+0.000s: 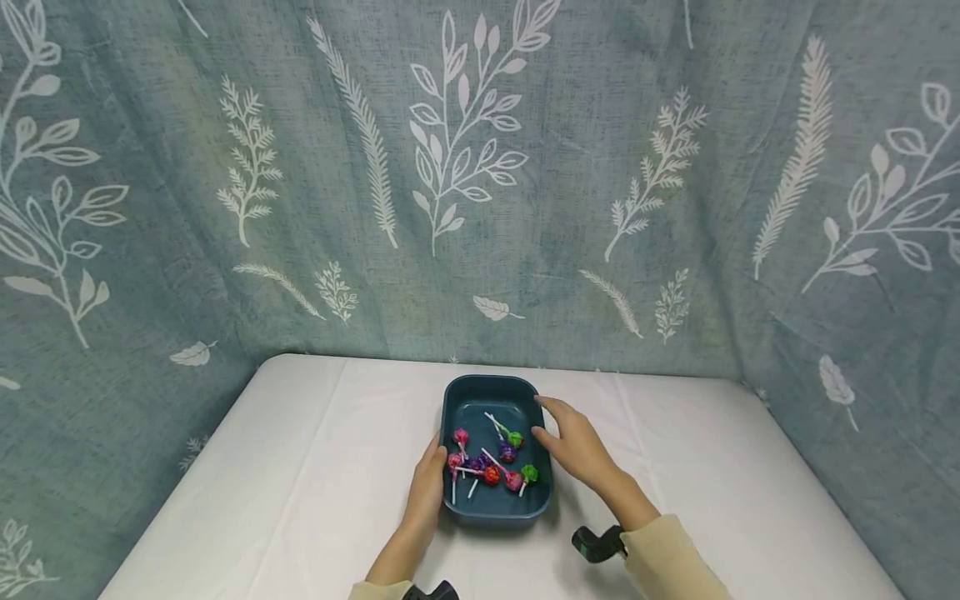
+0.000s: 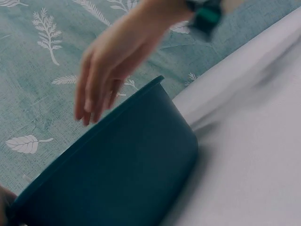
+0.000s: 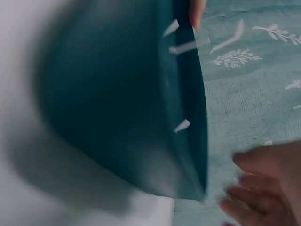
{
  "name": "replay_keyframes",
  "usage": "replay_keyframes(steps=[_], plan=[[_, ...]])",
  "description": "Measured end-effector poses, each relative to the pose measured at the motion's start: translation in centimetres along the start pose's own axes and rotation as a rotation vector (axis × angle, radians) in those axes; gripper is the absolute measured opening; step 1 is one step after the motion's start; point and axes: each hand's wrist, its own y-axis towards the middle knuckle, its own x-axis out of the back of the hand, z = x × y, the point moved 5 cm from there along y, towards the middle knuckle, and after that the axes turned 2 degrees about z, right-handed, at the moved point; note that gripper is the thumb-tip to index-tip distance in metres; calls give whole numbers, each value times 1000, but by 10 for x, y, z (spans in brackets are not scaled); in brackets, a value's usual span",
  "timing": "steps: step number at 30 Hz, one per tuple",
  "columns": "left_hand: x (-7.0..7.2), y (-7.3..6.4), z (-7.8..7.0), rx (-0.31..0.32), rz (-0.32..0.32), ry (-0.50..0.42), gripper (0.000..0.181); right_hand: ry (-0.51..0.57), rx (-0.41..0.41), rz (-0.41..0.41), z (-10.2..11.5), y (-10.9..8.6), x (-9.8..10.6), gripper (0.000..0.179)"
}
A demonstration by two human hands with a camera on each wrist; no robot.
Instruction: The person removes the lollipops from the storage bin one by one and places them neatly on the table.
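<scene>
No word, brand, number or sign can be read. The lollipop wrappers point(image 1: 491, 475) — between the left hand point(image 1: 425, 492) and the right hand point(image 1: 573, 442) — look too small for any print to be told, likewise the black wrist device point(image 1: 597, 545) behind the right hand.

The head view looks forward and down over the tabletop point(image 1: 337, 467) from farther off; both wrist views face the bin point(image 2: 117, 165) close up, sharing it and the cloth point(image 2: 28, 99) behind.

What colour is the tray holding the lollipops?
The tray is dark teal-blue, clearest in the head view.
</scene>
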Motion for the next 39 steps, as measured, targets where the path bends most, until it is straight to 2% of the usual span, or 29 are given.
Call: replay_keyframes(steps=[3, 7, 11, 16, 20, 28, 33, 39], plan=[[2, 0, 0, 2, -7, -5, 50, -60, 123, 143, 10, 24, 1, 41], [2, 2, 0, 1, -11, -7, 50, -175, 245, 353, 19, 45, -10, 38], [1, 3, -1, -2, -9, -20, 50, -315, 297, 456, 22, 56, -21, 36], [0, 3, -1, -11, -10, -37, 50, -462, 309, 495, 21, 63, -34, 26], [0, 3, 1, -7, -7, -48, 50, -512, 306, 514, 20, 64, -42, 18], [0, -1, 5, -4, 3, -68, 50, -518, 314, 534, 24, 55, -52, 12], [-1, -2, 4, -12, 4, -76, 51, -477, 336, 542, 25, 53, -53, 11], [-1, -1, 2, -17, 1, -74, 50, -388, 379, 483, 26, 53, -44, 9]])
